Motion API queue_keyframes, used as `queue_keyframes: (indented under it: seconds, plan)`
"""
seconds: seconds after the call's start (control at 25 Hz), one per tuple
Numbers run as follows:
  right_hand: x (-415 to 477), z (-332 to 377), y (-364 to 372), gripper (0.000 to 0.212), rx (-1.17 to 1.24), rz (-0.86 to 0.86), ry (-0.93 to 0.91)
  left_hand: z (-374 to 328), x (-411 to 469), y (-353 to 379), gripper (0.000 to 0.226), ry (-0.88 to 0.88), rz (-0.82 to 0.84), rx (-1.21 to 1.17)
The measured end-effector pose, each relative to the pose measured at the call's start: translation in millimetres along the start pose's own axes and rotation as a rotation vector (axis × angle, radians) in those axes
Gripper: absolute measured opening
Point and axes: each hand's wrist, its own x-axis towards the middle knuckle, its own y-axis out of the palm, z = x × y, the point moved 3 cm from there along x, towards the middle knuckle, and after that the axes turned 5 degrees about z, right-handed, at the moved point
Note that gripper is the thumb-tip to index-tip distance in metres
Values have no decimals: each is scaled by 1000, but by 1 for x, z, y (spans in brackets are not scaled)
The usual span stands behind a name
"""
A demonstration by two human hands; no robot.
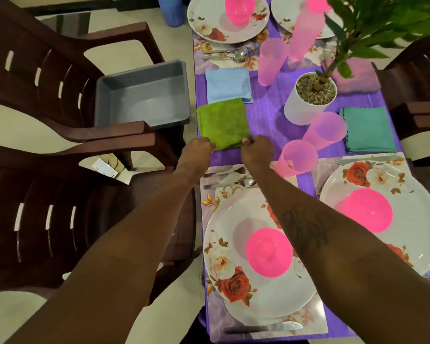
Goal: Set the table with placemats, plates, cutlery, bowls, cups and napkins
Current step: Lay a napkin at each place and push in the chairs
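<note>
As both hands pinch green napkin (222, 122), no writing legible

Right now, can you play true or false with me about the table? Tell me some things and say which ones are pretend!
1. Both hands are pinching the green napkin. True: the left hand and the right hand each hold a near corner.
2. The grey tub on the chair is full of plates. False: it is empty.
3. A pink bowl sits on the nearest plate. True.
4. The blue napkin lies on top of the green one. False: the green one overlaps the blue one's near edge.
5. The plant pot is black. False: it is white, with pebbles in it.
</note>
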Motion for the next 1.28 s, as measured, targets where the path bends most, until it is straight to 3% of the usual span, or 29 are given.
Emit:
queue_keyframes:
  seconds: [0.2,0.4,0.76,0.92,1.04,1.16,1.28]
  plan:
    - [-11,5,-7,20,61,34,32,3,2,-1,27,-37,36,3]
    - [-27,-2,-14,15,-29,30,-70,7,-7,12,24,-11,60,1]
    - [-44,-11,-25,4,-96,13,-79,2,-20,26,30,37,37,-48]
    - [-46,-12,-25,9,-92,9,-72,-1,-29,15,21,-14,-40,-55]
    - [-46,-15,-24,13,-97,20,-59,-7,-32,7,27,17,-64,-72]
    - [-48,-16,-25,21,-78,17,-60,-10,-28,3,41,41,0,-71]
    - [-53,-12,-24,20,-80,11,-113,-13,-24,4,41,55,89,14]
